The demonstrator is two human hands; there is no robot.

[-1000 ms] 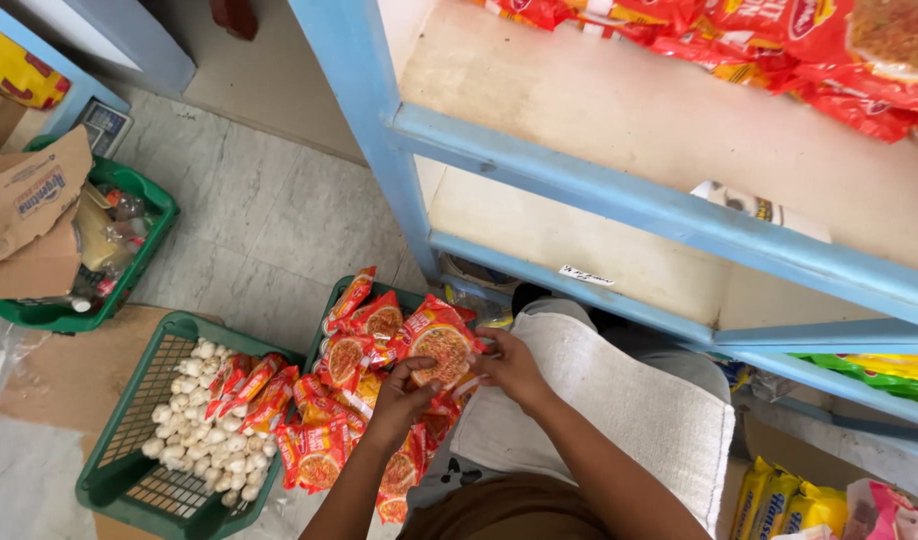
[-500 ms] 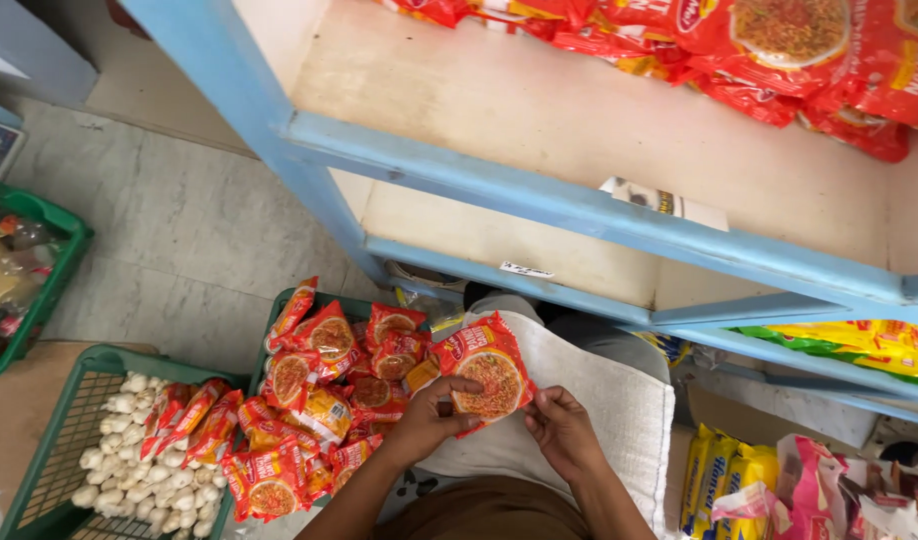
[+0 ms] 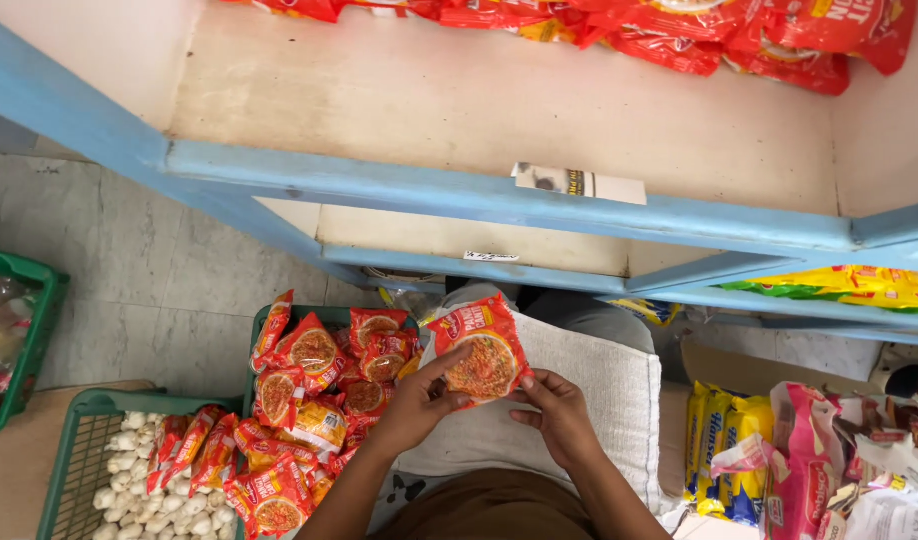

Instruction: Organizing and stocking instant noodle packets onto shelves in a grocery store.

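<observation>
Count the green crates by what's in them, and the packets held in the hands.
Crate of red packets: 1
Crate of white pieces: 1
Crate at the left edge: 1
Red packet held by left hand and right hand: 1
Total: 4

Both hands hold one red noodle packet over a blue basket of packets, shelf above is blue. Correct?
Not quite: the basket is green, as the head view shows. Both the left hand and right hand do hold one red noodle packet, under the blue shelf.

The green crate (image 3: 24,350) at far left and the red packets (image 3: 679,30) on the shelf are cut off by the edges.
</observation>
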